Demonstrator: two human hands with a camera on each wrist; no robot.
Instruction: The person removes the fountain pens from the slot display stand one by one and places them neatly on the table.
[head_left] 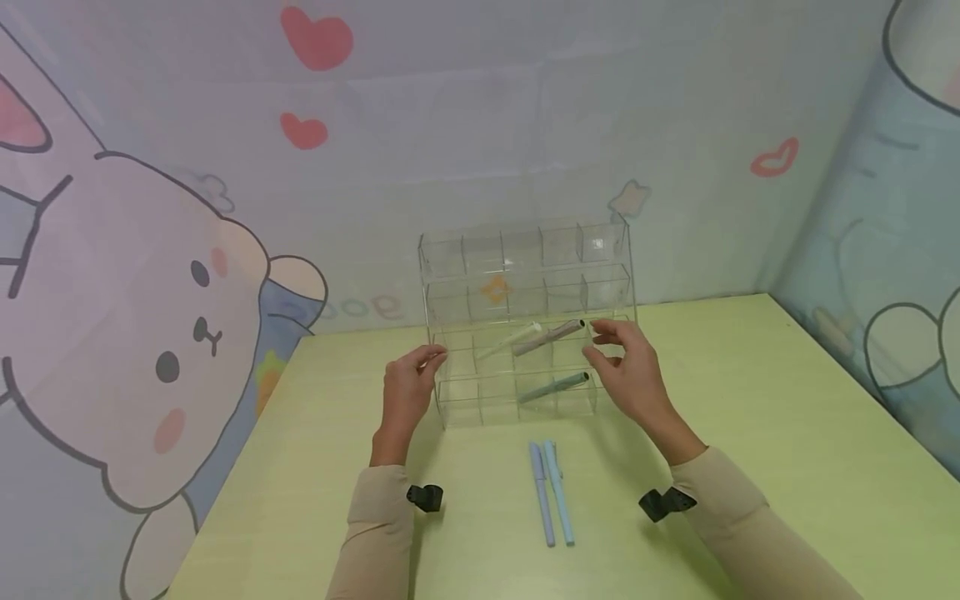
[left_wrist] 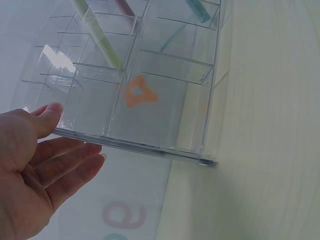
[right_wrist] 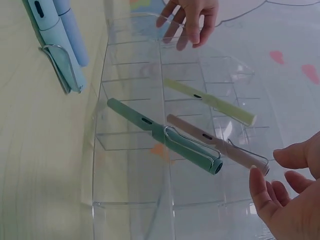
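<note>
A clear tiered rack [head_left: 459,414] with dividers stands on the table. My left hand [head_left: 408,379] holds its left side edge, thumb on one face and fingers beyond it in the left wrist view. My right hand [head_left: 633,371] is at the rack's right side, thumb and fingers spread apart around nothing. Its fingertips are right by the capped end of a greyish-pink pen [right_wrist: 235,152]. Beside that pen a pale yellow-green pen [right_wrist: 215,103] leans in the same tier. In the lowest tier lies a teal-green pen [right_wrist: 165,137] with a wire clip.
On the table [head_left: 300,500] in front of the rack lie a lavender-blue pen [head_left: 543,500] and a light blue pen [head_left: 559,500], side by side. Behind the rack rises a backdrop [head_left: 487,125] printed with hearts and a cartoon animal.
</note>
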